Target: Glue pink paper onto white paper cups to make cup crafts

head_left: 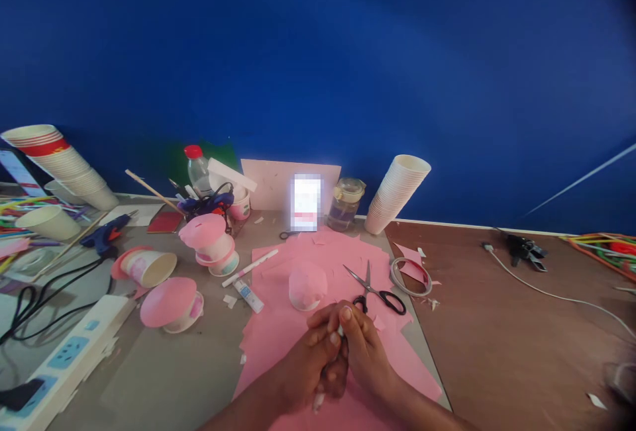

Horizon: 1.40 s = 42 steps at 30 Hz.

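My left hand (311, 355) and my right hand (366, 350) are closed together over the pink paper (278, 345). Between their fingers a slim whitish thing (318, 402) shows at its ends; most of it is hidden, so its kind is unclear. Just beyond the hands stands a paper cup (308, 285) covered with pink paper. Black-handled scissors (368, 288) lie with blades apart on the paper, near my right hand. To the left are a small white-and-blue tube (248, 295) and a white pen (251, 267).
Pink-trimmed paper cups (171, 305) and a power strip (74, 358) occupy the left side, near a glue gun (109, 236). A tape roll (411, 277) lies right. Behind stand a lit phone (306, 202), a glass jar (346, 204) and stacked cups (397, 192).
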Each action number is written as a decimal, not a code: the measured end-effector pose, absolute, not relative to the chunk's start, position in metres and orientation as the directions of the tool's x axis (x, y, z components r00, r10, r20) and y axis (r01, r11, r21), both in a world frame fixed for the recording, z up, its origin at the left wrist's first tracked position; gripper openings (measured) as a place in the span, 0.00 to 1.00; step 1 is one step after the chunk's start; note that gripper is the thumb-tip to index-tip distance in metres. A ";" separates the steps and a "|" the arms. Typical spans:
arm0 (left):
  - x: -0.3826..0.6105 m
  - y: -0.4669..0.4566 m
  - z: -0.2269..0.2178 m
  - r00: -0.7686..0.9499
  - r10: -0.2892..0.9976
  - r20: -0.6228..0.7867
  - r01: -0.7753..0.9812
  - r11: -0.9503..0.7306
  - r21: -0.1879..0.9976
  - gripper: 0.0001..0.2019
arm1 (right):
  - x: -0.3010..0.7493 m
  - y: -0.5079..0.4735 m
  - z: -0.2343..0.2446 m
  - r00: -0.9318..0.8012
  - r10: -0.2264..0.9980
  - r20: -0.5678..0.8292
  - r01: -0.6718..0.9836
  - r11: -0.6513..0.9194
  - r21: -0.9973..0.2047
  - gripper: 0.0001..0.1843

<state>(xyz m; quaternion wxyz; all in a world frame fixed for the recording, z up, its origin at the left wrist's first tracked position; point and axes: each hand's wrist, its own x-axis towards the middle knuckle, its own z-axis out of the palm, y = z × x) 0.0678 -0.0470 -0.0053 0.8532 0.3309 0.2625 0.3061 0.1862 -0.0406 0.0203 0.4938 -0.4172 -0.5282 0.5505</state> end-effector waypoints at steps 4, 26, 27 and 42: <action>0.070 -0.049 -0.005 0.679 0.689 -0.253 -0.314 0.584 0.749 0.22 | 0.184 -0.045 0.014 -0.087 0.995 0.057 -0.062 0.051 -0.997 0.23; 0.076 -0.049 -0.008 0.592 0.775 -0.220 -0.459 0.549 0.699 0.20 | 0.176 -0.041 0.012 -0.013 0.997 -0.071 -0.145 -0.073 -0.987 0.23; 0.077 -0.050 -0.009 0.583 0.782 -0.221 -0.452 0.538 0.712 0.21 | 0.176 -0.042 0.012 -0.004 0.998 -0.069 -0.136 -0.069 -0.988 0.24; 0.076 -0.051 -0.006 0.676 0.709 -0.201 -0.421 0.595 0.684 0.19 | 0.182 -0.042 0.024 -0.070 0.997 0.025 -0.017 0.024 -1.000 0.26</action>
